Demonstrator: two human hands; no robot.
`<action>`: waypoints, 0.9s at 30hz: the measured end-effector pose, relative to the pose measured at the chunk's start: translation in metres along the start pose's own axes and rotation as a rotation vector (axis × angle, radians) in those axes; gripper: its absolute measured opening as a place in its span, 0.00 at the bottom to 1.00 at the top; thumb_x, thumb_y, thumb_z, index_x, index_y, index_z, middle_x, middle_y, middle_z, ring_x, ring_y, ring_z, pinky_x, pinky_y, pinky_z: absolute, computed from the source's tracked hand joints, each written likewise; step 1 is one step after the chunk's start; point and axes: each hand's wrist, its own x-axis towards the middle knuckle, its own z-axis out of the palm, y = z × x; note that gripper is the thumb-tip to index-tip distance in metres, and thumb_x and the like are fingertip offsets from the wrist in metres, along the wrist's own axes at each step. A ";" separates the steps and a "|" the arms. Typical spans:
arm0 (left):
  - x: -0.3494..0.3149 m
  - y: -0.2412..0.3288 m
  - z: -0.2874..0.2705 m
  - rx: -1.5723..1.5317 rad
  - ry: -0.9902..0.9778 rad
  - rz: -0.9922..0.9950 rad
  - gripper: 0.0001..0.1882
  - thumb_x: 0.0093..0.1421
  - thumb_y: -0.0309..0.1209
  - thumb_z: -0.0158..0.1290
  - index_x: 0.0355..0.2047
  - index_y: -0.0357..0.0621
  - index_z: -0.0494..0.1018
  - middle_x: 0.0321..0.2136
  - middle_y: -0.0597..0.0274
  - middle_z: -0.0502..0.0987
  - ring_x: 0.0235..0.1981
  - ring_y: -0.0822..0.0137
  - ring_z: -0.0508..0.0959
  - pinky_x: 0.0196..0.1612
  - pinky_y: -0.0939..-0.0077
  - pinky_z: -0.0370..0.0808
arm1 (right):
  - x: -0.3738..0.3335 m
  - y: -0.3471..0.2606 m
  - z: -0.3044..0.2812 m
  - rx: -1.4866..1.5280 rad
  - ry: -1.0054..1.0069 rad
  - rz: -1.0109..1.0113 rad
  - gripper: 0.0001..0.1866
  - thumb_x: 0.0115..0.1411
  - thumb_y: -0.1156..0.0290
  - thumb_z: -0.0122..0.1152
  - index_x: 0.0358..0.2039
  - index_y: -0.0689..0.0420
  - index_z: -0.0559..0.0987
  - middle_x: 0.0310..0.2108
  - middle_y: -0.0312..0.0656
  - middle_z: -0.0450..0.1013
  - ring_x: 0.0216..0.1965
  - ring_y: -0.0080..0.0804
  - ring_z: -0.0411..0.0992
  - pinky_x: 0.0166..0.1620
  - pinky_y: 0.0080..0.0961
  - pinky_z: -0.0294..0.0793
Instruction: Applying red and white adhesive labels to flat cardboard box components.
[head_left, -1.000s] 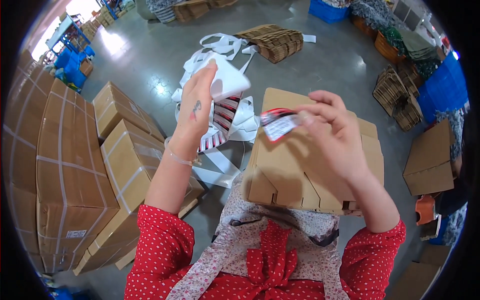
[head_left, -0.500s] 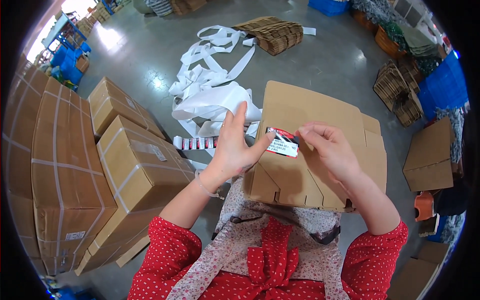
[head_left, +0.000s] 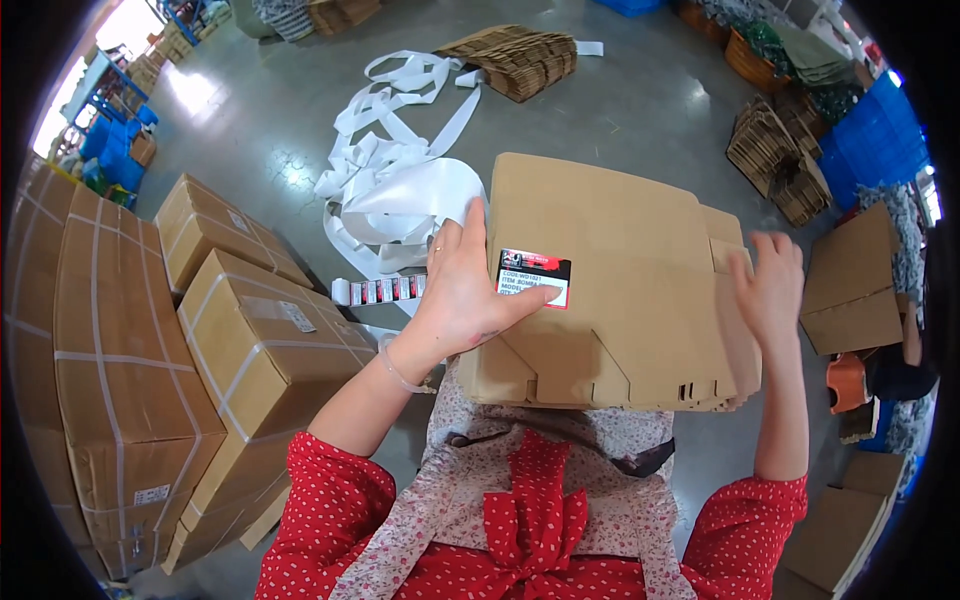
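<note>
A stack of flat brown cardboard cartons [head_left: 620,230] lies in front of my body. Near its left edge sits a red, black and white label [head_left: 535,277], flat on the top carton. My left hand [head_left: 465,290] lies along that edge, fingers stretched out and the thumb resting on the label's lower part. At the stack's right side is my right hand [head_left: 772,290], its fingers apart and holding nothing; whether it touches the cardboard I cannot tell. Beyond my left wrist, a strip of similar labels [head_left: 385,290] trails from a heap of white backing ribbon [head_left: 400,200].
Tall strapped cartons [head_left: 130,370] stand close on my left. Another bundle of flat cardboard [head_left: 515,60] lies on the grey floor ahead. To the right are more folded cardboard [head_left: 780,150], an open carton [head_left: 850,280], an orange pot [head_left: 848,380] and blue crates [head_left: 875,145].
The label has gone from between my hands to lying flat on the top carton. My right hand has let go of it and moved right to the stack's side.
</note>
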 end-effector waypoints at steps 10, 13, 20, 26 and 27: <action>0.009 0.000 0.027 -0.053 -0.020 0.026 0.62 0.43 0.49 0.70 0.63 0.18 0.47 0.52 0.29 0.64 0.56 0.38 0.65 0.62 0.54 0.60 | -0.037 0.082 0.000 0.813 -0.196 0.443 0.18 0.58 0.61 0.64 0.36 0.66 0.78 0.31 0.43 0.75 0.31 0.26 0.71 0.35 0.29 0.70; 0.010 0.000 0.035 -0.031 -0.011 0.021 0.61 0.44 0.49 0.69 0.63 0.18 0.47 0.56 0.29 0.63 0.59 0.39 0.64 0.64 0.54 0.58 | -0.037 0.099 0.014 0.343 -0.469 0.300 0.15 0.62 0.64 0.61 0.39 0.66 0.77 0.34 0.40 0.77 0.31 0.24 0.73 0.33 0.27 0.71; 0.018 -0.008 0.041 -0.193 0.031 -0.041 0.55 0.50 0.42 0.68 0.65 0.22 0.48 0.58 0.33 0.63 0.61 0.48 0.64 0.65 0.60 0.58 | -0.043 0.101 0.004 1.292 -0.345 0.723 0.17 0.67 0.68 0.56 0.52 0.63 0.74 0.45 0.41 0.77 0.39 0.29 0.76 0.42 0.25 0.76; 0.031 -0.026 0.025 -0.652 0.207 -0.172 0.37 0.58 0.28 0.62 0.64 0.30 0.57 0.54 0.49 0.70 0.53 0.64 0.73 0.56 0.72 0.69 | -0.114 0.222 0.115 1.519 0.212 1.254 0.15 0.68 0.69 0.53 0.51 0.63 0.75 0.46 0.44 0.77 0.44 0.32 0.76 0.47 0.32 0.77; 0.035 -0.031 0.022 -0.578 0.245 -0.120 0.34 0.60 0.26 0.60 0.63 0.32 0.59 0.53 0.52 0.71 0.51 0.67 0.73 0.53 0.75 0.70 | -0.143 0.249 0.151 1.545 0.259 1.425 0.15 0.68 0.70 0.52 0.51 0.62 0.75 0.47 0.45 0.76 0.45 0.32 0.76 0.47 0.33 0.77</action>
